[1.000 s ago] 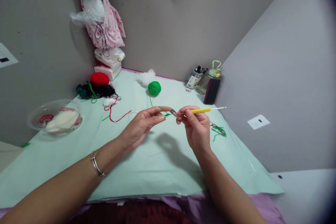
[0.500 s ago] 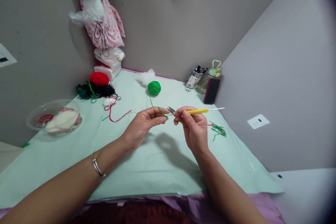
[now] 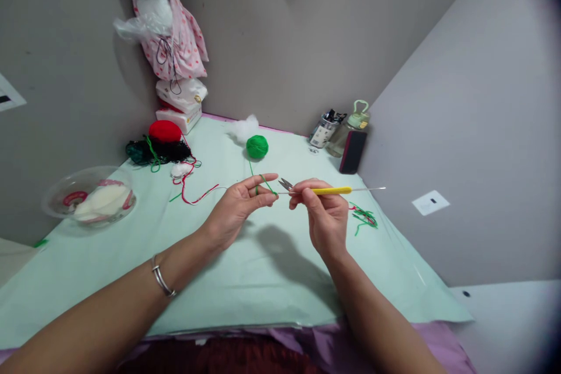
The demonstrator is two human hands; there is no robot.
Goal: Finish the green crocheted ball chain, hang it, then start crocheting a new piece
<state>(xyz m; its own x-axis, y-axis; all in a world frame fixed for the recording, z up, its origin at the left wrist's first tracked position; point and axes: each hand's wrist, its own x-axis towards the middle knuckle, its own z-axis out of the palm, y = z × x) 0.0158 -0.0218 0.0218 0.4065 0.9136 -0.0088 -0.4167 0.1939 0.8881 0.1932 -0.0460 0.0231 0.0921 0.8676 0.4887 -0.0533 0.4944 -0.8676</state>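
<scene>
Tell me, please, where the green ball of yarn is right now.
In the head view, the green yarn ball sits on the mint table cover, just beyond the left hand, beside white stuffing.

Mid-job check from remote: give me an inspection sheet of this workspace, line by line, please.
Surface: pale green sheet over the table, flat.
Job's things: yellow-handled crochet hook in the right hand; green yarn strand looped over the left hand, leading toward the green yarn ball.
Clutter: red yarn ball on dark tangled yarn; clear plastic bowl; yarn scraps; white stuffing.
Grippers: both hands pinched shut, close together above the sheet.
Cables: nothing seen.
Surroundings: grey walls; pink bag hanging; jar, bottle in the corner.
</scene>
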